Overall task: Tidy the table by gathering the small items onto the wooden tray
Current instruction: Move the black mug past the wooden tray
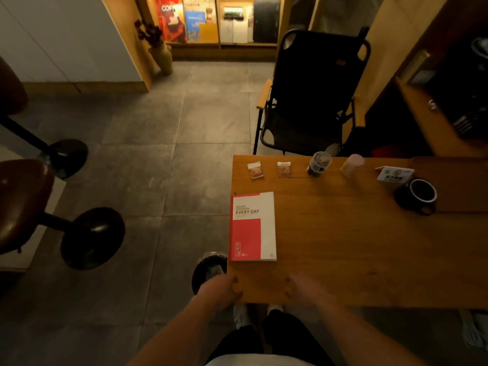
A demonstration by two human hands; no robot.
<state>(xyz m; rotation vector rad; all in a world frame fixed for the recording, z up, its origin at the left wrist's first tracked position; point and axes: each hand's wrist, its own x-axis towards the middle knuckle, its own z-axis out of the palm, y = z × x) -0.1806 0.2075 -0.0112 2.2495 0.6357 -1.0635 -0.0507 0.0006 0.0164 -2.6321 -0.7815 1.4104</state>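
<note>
The wooden tray (462, 180) lies at the table's far right, with a black cup (418, 196) at its left end and a small white card (394, 174) beside it. Along the table's far edge sit two snack packets (255, 170) (284, 169), a small glass jar (318, 164) and a pink-topped bottle (351, 165). A red and white notebook (252, 227) lies at the left edge. My left hand (221, 289) is at the near left corner, fingers curled, holding nothing. My right hand (303, 287) rests on the near edge, also curled with nothing in it.
The wooden table (356, 247) fills the right side. A black folding chair (311, 96) stands behind it. Two bar stools (23, 202) stand on the left over a grey tiled floor. A wooden counter (422, 114) runs along the right.
</note>
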